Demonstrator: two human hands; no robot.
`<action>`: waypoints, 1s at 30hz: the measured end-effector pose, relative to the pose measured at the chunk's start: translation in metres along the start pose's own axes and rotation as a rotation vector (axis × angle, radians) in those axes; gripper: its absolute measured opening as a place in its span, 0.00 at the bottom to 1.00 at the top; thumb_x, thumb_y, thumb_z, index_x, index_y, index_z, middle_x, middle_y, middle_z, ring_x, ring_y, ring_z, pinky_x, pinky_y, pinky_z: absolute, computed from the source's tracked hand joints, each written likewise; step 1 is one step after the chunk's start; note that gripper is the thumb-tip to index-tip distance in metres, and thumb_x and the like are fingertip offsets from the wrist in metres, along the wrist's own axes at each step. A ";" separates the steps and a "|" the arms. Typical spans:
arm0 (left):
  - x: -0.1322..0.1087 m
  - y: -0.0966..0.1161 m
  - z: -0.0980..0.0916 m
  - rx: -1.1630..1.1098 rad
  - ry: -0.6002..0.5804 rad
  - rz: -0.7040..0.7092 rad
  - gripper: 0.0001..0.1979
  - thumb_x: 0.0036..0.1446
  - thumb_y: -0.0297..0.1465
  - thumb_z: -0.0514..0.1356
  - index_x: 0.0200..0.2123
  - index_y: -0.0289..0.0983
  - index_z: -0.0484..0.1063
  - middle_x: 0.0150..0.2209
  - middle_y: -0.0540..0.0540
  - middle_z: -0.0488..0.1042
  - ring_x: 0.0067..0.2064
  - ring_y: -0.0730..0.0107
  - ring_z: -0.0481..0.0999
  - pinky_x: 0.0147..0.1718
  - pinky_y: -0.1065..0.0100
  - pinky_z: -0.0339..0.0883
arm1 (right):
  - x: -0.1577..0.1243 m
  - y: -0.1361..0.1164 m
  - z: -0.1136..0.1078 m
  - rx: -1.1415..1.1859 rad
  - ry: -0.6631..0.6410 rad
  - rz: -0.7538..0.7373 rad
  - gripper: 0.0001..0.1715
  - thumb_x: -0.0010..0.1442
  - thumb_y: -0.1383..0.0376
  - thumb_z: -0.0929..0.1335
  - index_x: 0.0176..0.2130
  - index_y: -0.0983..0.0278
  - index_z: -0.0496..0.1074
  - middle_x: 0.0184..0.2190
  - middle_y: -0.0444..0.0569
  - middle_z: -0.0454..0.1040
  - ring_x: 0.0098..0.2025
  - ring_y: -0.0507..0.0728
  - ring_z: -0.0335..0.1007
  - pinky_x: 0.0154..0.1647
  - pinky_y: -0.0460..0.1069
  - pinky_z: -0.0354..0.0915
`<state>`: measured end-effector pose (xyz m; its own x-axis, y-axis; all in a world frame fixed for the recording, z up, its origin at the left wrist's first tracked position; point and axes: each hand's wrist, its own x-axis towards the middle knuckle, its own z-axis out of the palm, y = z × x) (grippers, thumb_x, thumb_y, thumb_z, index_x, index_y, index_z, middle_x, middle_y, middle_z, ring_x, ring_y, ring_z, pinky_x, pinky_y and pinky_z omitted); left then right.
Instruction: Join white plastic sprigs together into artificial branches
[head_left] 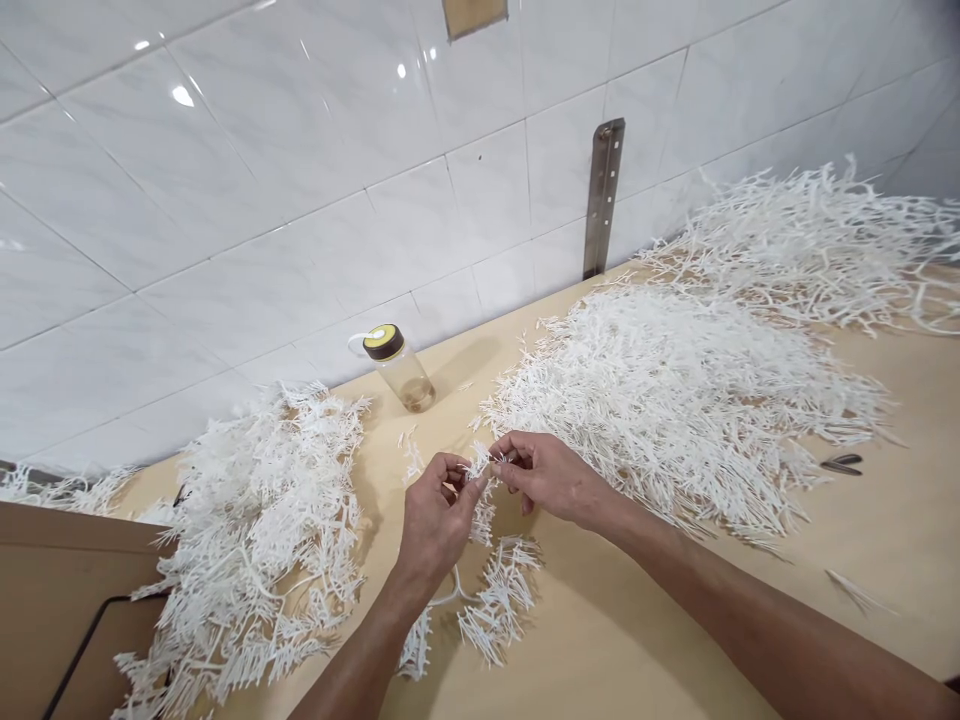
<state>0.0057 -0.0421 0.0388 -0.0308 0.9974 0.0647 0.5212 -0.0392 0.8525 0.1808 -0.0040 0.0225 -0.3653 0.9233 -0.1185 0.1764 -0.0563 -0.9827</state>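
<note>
White plastic artificial sprigs with many thin tips lie in heaps on the table. My left hand [437,515] is closed, thumb and fingers pinching a branched white sprig [501,605] near its top. The lower part of that sprig hangs down over the table between my forearms. Right beside it, my right hand [553,478] is also closed, its thumb and forefinger pinching at the same white tips. Exactly which piece sits in the right fingertips is partly hidden. The two hands almost touch.
A clear bottle with a yellow-and-black lid [405,370] stands near the tiled wall. Heaps of white sprigs lie left [262,540] and right [690,390]. Small dark snips [841,464] lie at right. A cardboard box [75,600] is at left, a metal bracket [604,195] on the wall.
</note>
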 end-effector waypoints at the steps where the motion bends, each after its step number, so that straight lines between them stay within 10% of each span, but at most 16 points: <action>1: 0.000 0.000 0.000 -0.035 0.002 -0.012 0.12 0.55 0.40 0.63 0.34 0.37 0.70 0.28 0.52 0.70 0.24 0.76 0.64 0.24 0.73 0.59 | 0.000 0.000 0.000 -0.016 -0.004 -0.006 0.09 0.58 0.61 0.68 0.38 0.64 0.70 0.25 0.41 0.68 0.19 0.49 0.67 0.19 0.46 0.66; 14: 0.002 -0.014 0.004 -0.263 -0.039 -0.017 0.11 0.57 0.38 0.63 0.39 0.35 0.75 0.30 0.47 0.76 0.30 0.72 0.72 0.29 0.72 0.66 | -0.002 -0.003 0.001 -0.151 0.020 -0.120 0.11 0.57 0.58 0.69 0.38 0.62 0.71 0.28 0.44 0.71 0.25 0.51 0.66 0.24 0.47 0.63; 22: -0.003 -0.014 0.002 0.078 0.110 0.078 0.11 0.63 0.39 0.57 0.39 0.38 0.72 0.27 0.51 0.74 0.19 0.78 0.64 0.20 0.72 0.57 | -0.002 -0.003 0.003 0.019 -0.006 -0.087 0.13 0.56 0.56 0.71 0.31 0.62 0.67 0.22 0.39 0.65 0.22 0.50 0.64 0.23 0.46 0.65; 30: -0.003 -0.017 0.002 0.321 0.168 0.406 0.08 0.65 0.31 0.54 0.34 0.38 0.70 0.31 0.48 0.73 0.30 0.72 0.72 0.29 0.71 0.65 | 0.000 -0.001 0.009 0.107 0.054 -0.053 0.15 0.55 0.57 0.71 0.40 0.63 0.70 0.29 0.44 0.72 0.22 0.49 0.65 0.20 0.45 0.65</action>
<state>-0.0015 -0.0442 0.0228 0.1049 0.8818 0.4598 0.7530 -0.3724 0.5424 0.1724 -0.0076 0.0222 -0.3217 0.9449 -0.0611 0.0584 -0.0446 -0.9973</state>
